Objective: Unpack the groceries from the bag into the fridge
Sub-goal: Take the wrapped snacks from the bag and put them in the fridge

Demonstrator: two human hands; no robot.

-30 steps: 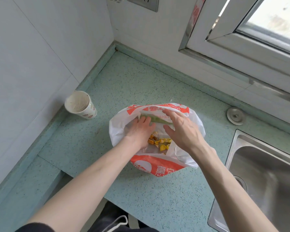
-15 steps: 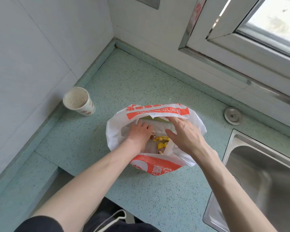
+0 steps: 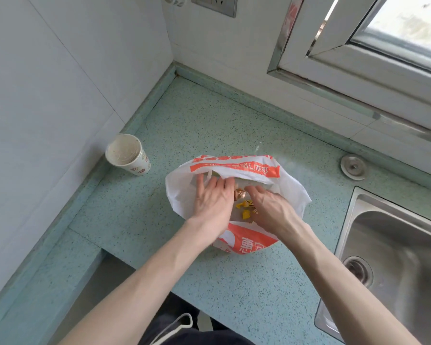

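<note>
Thin white plastic: the bag [image 3: 237,192], printed in orange, is seen at the centre of the frame on the speckled green counter [image 3: 234,115], its mouth spread open towards the camera.
Groceries: yellow wrapped sweets [image 3: 246,207] and a copper-coloured wrapped piece [image 3: 240,194] are seen in the open mouth; a pale green item [image 3: 244,181] is partly hidden under the upper fold.
Left hand: the left hand [image 3: 213,202] is laid palm down in the left half of the opening, fingers spread towards the top of the frame; nothing is seen held.
Right hand: the right hand [image 3: 269,210] is placed in the right half, its fingers curled down and to the left; whether anything is pinched cannot be told.
Deciding relation: the sweets lie in the gap between the two hands, just beside both; the right fingertips are judged nearer.
Long axis: the green item is judged to run left to right across the frame, beyond both sets of fingertips.
Fridge: not in view.
</note>
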